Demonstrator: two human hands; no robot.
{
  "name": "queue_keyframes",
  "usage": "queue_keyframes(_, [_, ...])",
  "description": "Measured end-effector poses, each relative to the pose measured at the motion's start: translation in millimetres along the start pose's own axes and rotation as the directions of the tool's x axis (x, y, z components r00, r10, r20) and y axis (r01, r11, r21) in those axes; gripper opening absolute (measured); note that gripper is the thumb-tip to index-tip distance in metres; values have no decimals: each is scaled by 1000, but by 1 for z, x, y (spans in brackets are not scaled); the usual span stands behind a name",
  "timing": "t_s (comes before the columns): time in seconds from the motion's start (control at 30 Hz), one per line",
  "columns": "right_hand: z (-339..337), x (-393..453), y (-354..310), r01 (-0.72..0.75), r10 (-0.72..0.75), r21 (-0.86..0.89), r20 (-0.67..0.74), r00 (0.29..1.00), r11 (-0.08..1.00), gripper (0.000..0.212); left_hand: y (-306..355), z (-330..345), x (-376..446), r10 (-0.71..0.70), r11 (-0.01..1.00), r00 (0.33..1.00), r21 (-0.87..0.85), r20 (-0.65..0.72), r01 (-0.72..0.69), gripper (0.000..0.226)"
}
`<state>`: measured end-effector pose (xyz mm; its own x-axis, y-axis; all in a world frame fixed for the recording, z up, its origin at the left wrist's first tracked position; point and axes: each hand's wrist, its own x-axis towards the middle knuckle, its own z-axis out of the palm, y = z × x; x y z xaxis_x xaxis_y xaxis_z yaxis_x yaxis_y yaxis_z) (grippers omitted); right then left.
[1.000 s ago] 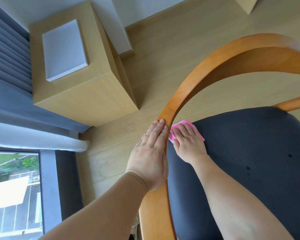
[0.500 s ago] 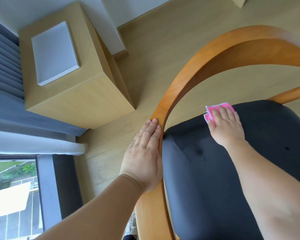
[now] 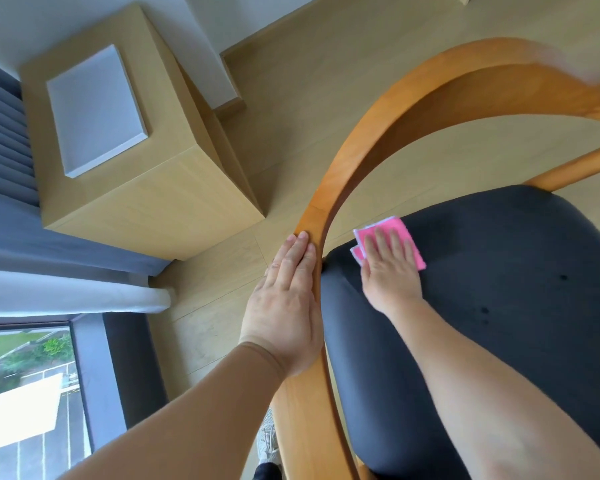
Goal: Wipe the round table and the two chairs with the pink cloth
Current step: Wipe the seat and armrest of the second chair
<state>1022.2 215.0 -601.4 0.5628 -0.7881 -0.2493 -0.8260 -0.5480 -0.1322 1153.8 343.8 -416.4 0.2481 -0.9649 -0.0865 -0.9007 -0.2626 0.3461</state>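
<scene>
Right hand (image 3: 390,271) flat on pink cloth (image 3: 400,233), left hand (image 3: 286,306) straight-fingered along chair rail (image 3: 326,202)

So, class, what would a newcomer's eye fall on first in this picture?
The pink cloth stands out, pressed flat on the dark chair seat under the right hand. The left hand rests on the curved orange-brown wooden armrest. A pale wooden cabinet stands on the floor at left.
</scene>
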Motion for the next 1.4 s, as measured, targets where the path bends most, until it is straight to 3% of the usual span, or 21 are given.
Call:
queue_keyframes(0.17, [15, -34, -44, 171, -165, 91, -61, 984, 981, 61, 2, -1, -1, -10, 1000, 1000, 13, -7, 10, 57])
queue_keyframes(0.37, [25, -69, -55, 303, -304, 50, 15, 953, 952, 60, 7, -4, -3, 13, 996, 999, 86, -30, -10, 60])
queue_keyframes(0.5, [21, -75, -47, 326, -328, 65, 33, 944, 943, 66, 9, -5, -3, 27, 990, 999, 138, -23, -24, 66])
queue_keyframes(0.7, [16, -77, -12, 336, -336, -8, 34, 941, 942, 64, 7, -3, -3, -1, 996, 1000, 85, -12, 2, 68])
queue_keyframes(0.83, [16, -74, 26, 268, -262, -93, 73, 962, 959, 60, 6, -1, -4, 1, 995, 1000, 95, 5, -1, 66])
queue_keyframes(1.0, [9, -64, 71, 6, -8, -68, -24, 1000, 998, 58, 5, 1, -4, 3, 995, 1000, 104, 17, -5, 65])
queue_keyframes(1.13, [6, -61, 102, -242, 242, 7, -43, 969, 970, 57, 5, 1, -4, -7, 995, 999, 99, 43, 3, 60])
queue_keyframes(1.4, [15, -87, 67, -276, 281, 75, -63, 958, 958, 57, 5, -6, -4, 206, 965, 967, 131, 147, -226, 45])
